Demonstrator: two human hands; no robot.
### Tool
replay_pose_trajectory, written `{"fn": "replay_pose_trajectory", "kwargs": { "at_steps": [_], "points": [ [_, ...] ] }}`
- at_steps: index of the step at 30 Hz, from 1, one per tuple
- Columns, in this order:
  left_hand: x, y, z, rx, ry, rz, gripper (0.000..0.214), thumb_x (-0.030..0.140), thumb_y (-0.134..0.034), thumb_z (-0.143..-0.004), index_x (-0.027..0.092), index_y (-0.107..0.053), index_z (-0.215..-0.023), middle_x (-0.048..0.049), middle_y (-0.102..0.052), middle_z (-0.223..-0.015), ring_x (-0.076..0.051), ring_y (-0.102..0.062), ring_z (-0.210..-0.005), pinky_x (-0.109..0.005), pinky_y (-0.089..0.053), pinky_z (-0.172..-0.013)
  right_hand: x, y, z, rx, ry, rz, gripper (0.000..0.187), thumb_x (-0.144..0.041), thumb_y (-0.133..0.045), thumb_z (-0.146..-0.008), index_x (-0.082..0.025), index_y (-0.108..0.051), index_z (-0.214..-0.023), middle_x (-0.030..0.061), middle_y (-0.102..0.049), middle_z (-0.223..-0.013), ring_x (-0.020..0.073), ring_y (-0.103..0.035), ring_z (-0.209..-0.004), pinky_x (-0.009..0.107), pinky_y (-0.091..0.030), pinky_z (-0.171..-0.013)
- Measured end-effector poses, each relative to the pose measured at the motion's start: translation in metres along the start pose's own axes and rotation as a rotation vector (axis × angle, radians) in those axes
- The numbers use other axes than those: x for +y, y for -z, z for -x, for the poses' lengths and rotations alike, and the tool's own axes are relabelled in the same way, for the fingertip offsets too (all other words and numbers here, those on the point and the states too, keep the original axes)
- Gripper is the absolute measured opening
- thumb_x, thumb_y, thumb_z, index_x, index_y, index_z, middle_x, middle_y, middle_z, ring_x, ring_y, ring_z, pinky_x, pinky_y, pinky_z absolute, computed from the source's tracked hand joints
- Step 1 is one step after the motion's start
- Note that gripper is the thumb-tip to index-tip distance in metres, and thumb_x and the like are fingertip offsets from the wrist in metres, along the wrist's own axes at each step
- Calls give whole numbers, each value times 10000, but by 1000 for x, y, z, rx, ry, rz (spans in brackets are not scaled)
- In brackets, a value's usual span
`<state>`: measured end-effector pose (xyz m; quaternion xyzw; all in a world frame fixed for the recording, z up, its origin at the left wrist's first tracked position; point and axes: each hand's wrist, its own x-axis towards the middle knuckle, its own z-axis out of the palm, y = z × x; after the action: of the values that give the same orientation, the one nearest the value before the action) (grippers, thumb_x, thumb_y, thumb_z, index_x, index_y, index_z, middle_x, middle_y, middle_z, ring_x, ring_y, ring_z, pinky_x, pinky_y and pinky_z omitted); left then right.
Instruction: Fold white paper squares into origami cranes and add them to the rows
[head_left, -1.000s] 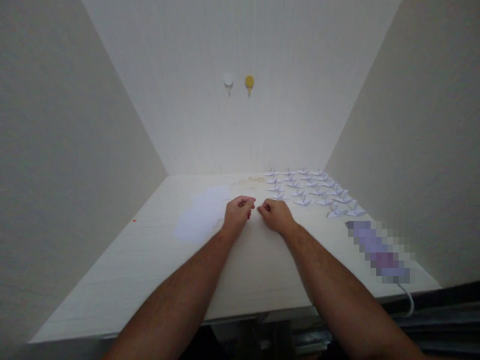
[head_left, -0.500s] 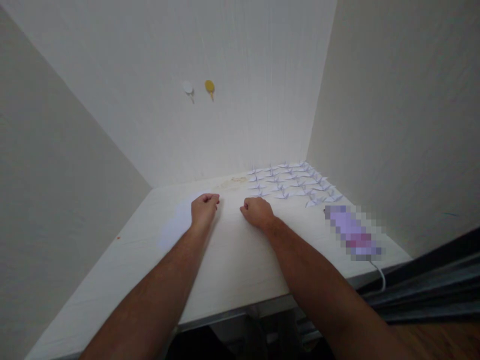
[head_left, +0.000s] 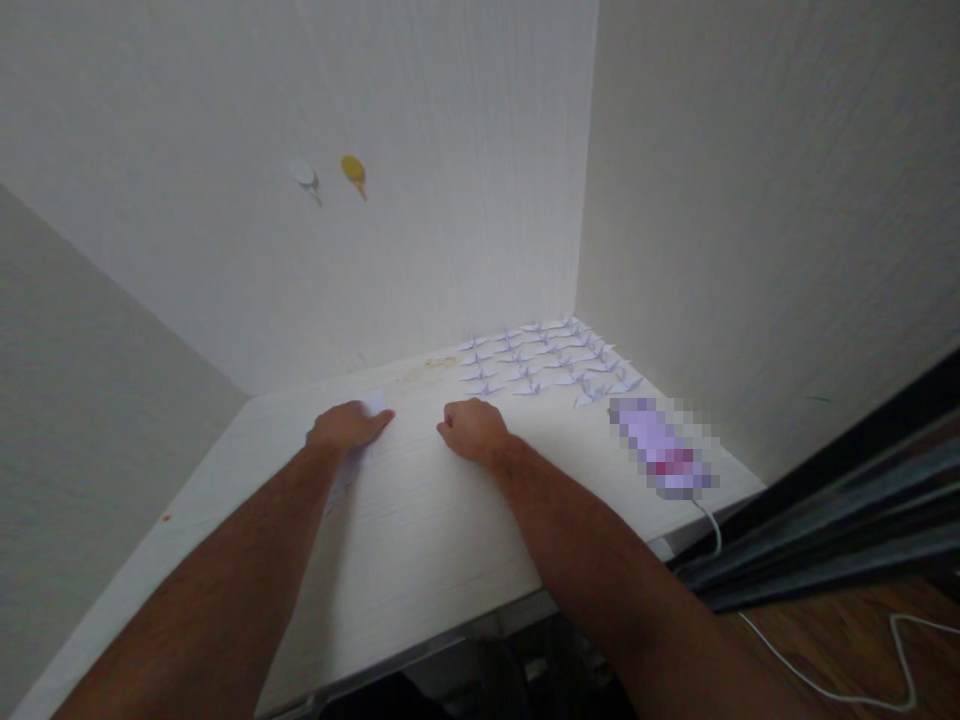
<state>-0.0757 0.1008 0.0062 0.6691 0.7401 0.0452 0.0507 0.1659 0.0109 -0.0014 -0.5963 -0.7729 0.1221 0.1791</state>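
Observation:
My left hand [head_left: 345,428] is over sheets of white paper [head_left: 352,468] on the left part of the table. Its thumb sticks out to the right, apart from the other fingers, which are partly hidden behind the hand. My right hand [head_left: 474,430] is curled closed just above the tabletop, thumb side toward the left hand. Whatever it holds, if anything, is hidden inside the fingers. Beyond and to the right, several small folded white paper cranes [head_left: 551,358] stand in rows.
A blurred-out purple phone-like object [head_left: 660,450] with a white cable [head_left: 711,525] lies at the table's right. Walls enclose the white table [head_left: 420,540] at back and sides. A white hook [head_left: 304,173] and a yellow hook [head_left: 352,168] are on the back wall.
My left hand has moved left onto the paper, and its thumb has come away from the pinch. The right hand stays closed. The whole view has turned right.

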Motion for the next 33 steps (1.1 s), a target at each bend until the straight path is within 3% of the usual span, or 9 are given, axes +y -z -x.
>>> {"fn": "replay_pose_trajectory", "kwargs": {
  "at_steps": [5,10,16,22,25,29,31,33],
  "points": [
    [10,13,10,-60,32,-70,749,664,-539,-757,96,-686,-1223,-221,-595,-1382,-421,-542,-1277,-449,-455,-996,0,1,1,-5,4,13,290,-373,-476,-927,-213,-704,-1006,100,-734,-1034,239,-681,-951,340,-508,-794],
    [12,19,21,5,34,-3,571,566,-598,-760,130,-743,-1098,-193,-691,-1241,-414,-614,-1176,-457,-494,-926,0,1,2,-4,4,14,284,-371,-475,-930,-220,-703,-1010,98,-734,-1038,236,-677,-957,331,-504,-793],
    [2,14,20,56,-64,-74,416,454,-525,-821,151,-776,-956,-186,-743,-1082,-380,-667,-1043,-437,-503,-864,0,-1,1,13,16,13,284,-376,-468,-926,-223,-698,-990,95,-735,-1018,243,-681,-937,341,-506,-774],
    [-3,19,24,73,-86,-209,457,370,-375,-905,117,-737,-1020,-235,-716,-1089,-395,-663,-1017,-446,-492,-799,0,1,2,30,21,14,289,-370,-472,-919,-217,-706,-993,102,-739,-1002,249,-683,-923,341,-503,-759],
    [-2,25,32,189,-111,-286,481,348,-312,-945,101,-707,-1065,-252,-710,-1054,-400,-659,-990,-495,-463,-840,-1,2,3,24,10,12,292,-372,-475,-923,-216,-711,-996,106,-740,-1008,242,-681,-925,331,-501,-756],
    [3,40,42,456,-345,-384,393,281,-326,-962,160,-700,-974,-179,-722,-1036,-320,-632,-1063,-509,-306,-1074,-4,2,4,30,29,3,301,-384,-477,-924,-212,-715,-989,116,-739,-1008,245,-681,-917,334,-501,-749],
    [9,52,48,643,-369,-268,333,304,-398,-945,172,-697,-883,-162,-724,-972,-311,-633,-1034,-504,-321,-1069,-6,2,5,43,42,-17,300,-385,-482,-921,-208,-719,-970,118,-742,-988,246,-682,-901,338,-502,-746],
    [17,61,56,749,-379,-87,306,347,-450,-932,173,-695,-875,-149,-720,-928,-299,-645,-968,-475,-419,-972,-7,0,4,77,31,-64,286,-362,-486,-917,-206,-724,-945,115,-745,-960,245,-684,-881,343,-504,-744]
  ]
}}
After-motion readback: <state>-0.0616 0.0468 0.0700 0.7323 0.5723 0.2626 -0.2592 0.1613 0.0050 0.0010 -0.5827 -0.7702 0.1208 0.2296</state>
